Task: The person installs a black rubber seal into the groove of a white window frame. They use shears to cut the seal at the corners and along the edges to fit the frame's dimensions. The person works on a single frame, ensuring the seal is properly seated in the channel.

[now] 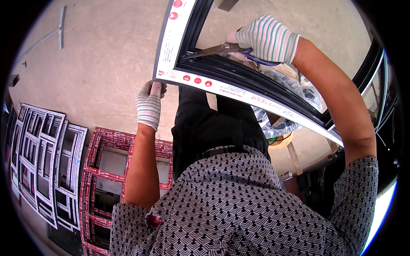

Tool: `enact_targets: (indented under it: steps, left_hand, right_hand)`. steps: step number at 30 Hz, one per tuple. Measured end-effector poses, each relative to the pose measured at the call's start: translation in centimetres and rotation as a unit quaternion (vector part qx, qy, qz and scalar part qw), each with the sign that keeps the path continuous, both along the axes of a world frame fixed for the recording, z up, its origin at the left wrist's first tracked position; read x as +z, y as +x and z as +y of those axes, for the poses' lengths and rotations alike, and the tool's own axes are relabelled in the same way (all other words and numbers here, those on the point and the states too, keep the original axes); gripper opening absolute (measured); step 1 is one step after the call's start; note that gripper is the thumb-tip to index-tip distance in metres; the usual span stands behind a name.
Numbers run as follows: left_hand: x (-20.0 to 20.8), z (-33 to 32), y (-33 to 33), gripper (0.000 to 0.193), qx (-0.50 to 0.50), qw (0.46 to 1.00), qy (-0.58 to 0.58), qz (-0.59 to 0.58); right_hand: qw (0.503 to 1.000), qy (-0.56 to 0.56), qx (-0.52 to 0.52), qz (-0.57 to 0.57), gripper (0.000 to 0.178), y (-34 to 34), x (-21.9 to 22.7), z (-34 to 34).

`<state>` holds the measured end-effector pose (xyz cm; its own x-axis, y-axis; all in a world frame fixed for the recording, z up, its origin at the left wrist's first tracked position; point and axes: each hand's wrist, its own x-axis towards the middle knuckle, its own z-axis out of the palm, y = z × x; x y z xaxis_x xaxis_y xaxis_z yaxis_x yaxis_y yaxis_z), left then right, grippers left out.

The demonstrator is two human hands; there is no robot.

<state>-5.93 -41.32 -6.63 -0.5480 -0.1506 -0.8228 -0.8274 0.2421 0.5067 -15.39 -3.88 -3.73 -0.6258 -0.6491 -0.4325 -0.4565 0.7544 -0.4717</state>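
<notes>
A dark window frame (232, 91), its face covered by white printed film with red round marks, slants across the upper part of the view. My left hand (149, 104), in a striped knit glove, is closed at the frame's near left corner, with its fingertips against the edge. In my right hand (271, 39), gloved the same way, is a pair of scissors (209, 52) with blue handles. Their blades reach over the black inner channel, and the tips touch or nearly touch the inside corner. Part of the handles and some fingers are hidden.
Red-wrapped frames (106, 173) and pale-wrapped frames (38, 158) lean in stacks at the left. Clear plastic wrap (277, 128) lies beneath the window frame, near a round yellowish object (280, 141). A grey metal strip (62, 27) rests on the concrete floor at upper left.
</notes>
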Motion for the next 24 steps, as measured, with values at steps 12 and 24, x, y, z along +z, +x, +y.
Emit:
enact_targets:
  steps: [12,24]
  left_hand:
    - [-0.4,-0.4,-0.6,0.029,-0.028,1.0,-0.008,0.002]
    - [-0.9,-0.2,-0.6,0.031,-0.005,1.0,-0.014,0.002]
  right_hand:
    - [0.996,0.037,-0.061,-0.061,0.03,-0.1,-1.6,-1.4]
    - [0.995,0.017,-0.097,0.021,0.057,0.6,-3.8,-1.6]
